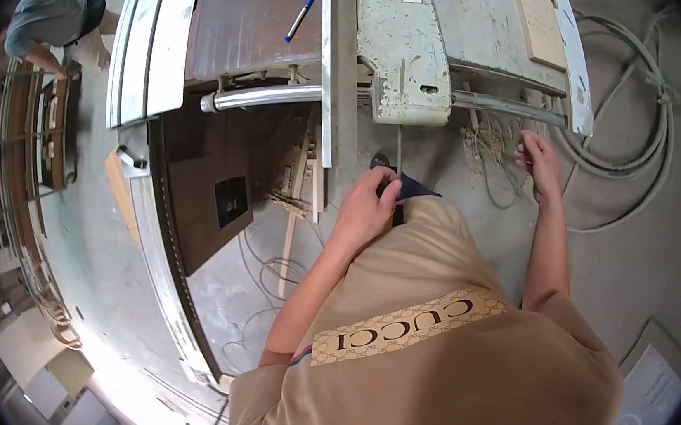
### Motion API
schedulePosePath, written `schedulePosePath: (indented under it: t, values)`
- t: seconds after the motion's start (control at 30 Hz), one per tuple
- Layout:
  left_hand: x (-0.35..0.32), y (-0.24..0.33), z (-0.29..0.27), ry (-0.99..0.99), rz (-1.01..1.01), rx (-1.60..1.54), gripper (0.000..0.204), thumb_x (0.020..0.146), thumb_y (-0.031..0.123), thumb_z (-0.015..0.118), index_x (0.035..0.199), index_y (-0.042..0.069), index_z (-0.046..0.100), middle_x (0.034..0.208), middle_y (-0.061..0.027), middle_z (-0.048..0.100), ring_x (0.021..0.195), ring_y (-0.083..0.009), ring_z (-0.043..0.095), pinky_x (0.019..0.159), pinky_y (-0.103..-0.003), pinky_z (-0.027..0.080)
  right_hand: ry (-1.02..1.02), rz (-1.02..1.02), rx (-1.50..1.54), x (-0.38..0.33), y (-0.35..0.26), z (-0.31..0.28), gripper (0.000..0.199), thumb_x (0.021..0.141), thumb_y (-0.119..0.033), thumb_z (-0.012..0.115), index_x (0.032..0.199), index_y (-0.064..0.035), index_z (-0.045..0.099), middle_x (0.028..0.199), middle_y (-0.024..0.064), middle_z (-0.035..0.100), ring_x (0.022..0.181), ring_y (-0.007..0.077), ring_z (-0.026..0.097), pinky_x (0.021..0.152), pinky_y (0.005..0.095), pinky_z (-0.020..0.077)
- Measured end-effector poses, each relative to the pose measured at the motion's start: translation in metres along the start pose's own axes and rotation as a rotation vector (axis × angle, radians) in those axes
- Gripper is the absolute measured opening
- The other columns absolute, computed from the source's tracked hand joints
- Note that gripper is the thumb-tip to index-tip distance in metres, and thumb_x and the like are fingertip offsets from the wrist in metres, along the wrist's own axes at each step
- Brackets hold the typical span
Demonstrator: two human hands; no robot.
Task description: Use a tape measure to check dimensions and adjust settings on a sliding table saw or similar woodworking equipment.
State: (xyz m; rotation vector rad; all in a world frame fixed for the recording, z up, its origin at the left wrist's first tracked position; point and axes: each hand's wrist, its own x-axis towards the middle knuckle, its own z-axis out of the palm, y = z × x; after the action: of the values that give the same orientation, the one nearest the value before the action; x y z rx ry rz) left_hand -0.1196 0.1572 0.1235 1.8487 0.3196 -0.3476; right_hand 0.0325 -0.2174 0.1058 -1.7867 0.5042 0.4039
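In front of my body, my left hand (371, 207) has its fingers curled round the lower end of a thin metal lever (399, 150). That lever hangs from the pale, worn head of a saw fence (407, 81); the part inside my fingers is hidden. Off to the right, my right hand (540, 163) hangs in the air with loosely bent fingers and nothing visible in it. It is just below the round steel guide rail (508, 108) at the machine's front edge, apart from it. A blue pen (301, 16) lies on the brown machine table (242, 28) left of the fence.
A flat wooden board (535, 13) lies on the table's right side. Thick cables (655, 121) coil on the floor at right. Wood offcuts (298, 188) and thin wires lie under the machine. A co-worker (56, 31) bends over stacked boards at far left.
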Motion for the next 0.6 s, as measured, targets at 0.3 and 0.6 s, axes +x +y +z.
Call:
schedulePosePath:
  t: [0.3,0.6]
  values:
    - [-0.024,-0.066,0.025,-0.073,-0.236,-0.207,0.046,0.097,0.045,0.070,0.109,0.001,0.072,0.081,-0.0045,0.070,0.074,-0.0109,0.062,0.066,-0.029,0.051,-0.325,-0.397,-0.226,0.084,-0.141,0.090,0.045,0.104,-0.038,0.063,0.133,-0.0047,0.066,0.118,0.0053,0.068,0.112,0.0148,0.061,0.093,0.0311,0.0490]
    - [0.009,-0.047,0.039,-0.093,-0.467,-0.231,0.050,0.097,0.048,0.067,0.080,0.001,0.066,0.074,-0.0117,0.065,0.072,-0.0178,0.064,0.064,-0.038,0.048,-0.096,-1.020,-0.944,0.361,-0.287,0.262,0.083,0.090,-0.062,0.070,0.142,0.0020,0.059,0.143,0.0284,0.058,0.134,0.0376,0.056,0.112,0.0419,0.0432]
